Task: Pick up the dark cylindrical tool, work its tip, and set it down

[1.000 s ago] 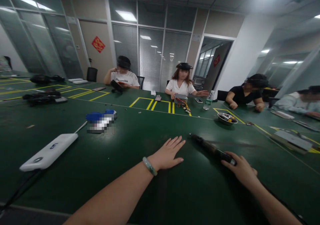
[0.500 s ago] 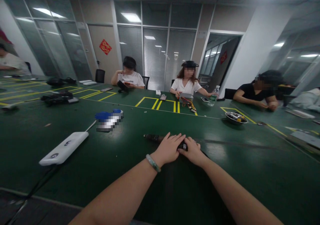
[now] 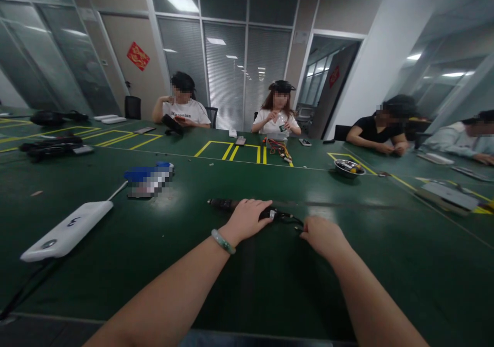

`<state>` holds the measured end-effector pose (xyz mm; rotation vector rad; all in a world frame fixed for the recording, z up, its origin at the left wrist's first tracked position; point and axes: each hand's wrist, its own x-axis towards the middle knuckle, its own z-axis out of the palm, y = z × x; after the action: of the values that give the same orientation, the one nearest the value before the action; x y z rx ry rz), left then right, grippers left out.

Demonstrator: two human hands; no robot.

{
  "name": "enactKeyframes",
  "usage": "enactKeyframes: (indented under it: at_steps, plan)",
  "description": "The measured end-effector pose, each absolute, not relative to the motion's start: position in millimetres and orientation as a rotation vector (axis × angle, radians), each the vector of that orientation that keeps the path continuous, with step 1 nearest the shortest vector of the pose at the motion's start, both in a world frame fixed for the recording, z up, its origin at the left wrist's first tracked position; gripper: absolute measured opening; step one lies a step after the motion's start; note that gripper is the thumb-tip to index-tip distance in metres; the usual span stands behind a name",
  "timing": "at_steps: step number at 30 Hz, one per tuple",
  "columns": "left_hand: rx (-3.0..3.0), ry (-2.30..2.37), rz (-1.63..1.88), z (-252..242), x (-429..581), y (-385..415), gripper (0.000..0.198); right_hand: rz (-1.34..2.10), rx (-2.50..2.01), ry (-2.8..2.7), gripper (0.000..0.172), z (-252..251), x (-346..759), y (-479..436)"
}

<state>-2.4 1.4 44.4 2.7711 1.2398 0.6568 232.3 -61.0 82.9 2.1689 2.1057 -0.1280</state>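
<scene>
Over on the left, a white block (image 3: 67, 231) lies on the green counter (image 3: 116, 264). Next, a black tool (image 3: 221, 204) lies flat, grasped under the left hand's (image 3: 247, 218) fingers; then its cable (image 3: 288, 215), pinched in the right hand's (image 3: 323, 238) fingers.

Bench (image 3: 116, 264): is showing a smooth, softly glossy surface
Black tool (image 3: 222, 203): is looking mostly matt, like plastic
White box (image 3: 67, 231): is appearing as smooth plastic
Bowl (image 3: 349, 171): is shining like polished metal
Bracelet (image 3: 223, 241): is looking smooth and glossy
</scene>
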Motion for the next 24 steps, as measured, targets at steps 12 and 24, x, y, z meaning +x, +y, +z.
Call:
enactKeyframes:
  at_steps: [12, 24]
  plan:
    - [2.755, 1.223, 0.439, 62.3, -14.5, 2.1, 0.039, -0.085, 2.488, 2.397, 0.011, 61.3, 223.4, -40.8]
    - [2.794, 1.219, 0.677, 54.6, 0.1, -15.6, 0.03, -0.323, 2.28, 2.604, 0.01, 43.9, 216.6, -31.0]
